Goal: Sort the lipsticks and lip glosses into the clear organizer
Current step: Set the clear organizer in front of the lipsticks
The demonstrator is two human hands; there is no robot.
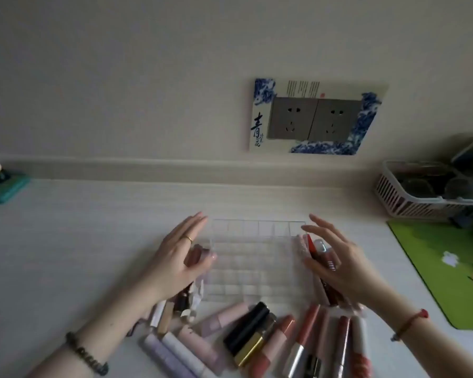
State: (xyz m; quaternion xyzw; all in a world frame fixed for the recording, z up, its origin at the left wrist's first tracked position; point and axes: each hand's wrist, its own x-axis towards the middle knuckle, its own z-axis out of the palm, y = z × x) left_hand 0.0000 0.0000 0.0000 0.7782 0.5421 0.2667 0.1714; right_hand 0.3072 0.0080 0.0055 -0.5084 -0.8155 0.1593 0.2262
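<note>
Single head-worn wide-angle view, forward and down, close over the clear organizer (257, 257), wall (120, 77) beyond.

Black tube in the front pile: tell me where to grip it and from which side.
Pinch the black tube at its far end from above: it lies flat, flanked by a pink tube and a gold one; that end looks freest.

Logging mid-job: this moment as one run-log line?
left hand: holds pink tube | right hand: at red tubes, grip unclear | clear organizer: centre cells empty | loose lipsticks: in front
</note>
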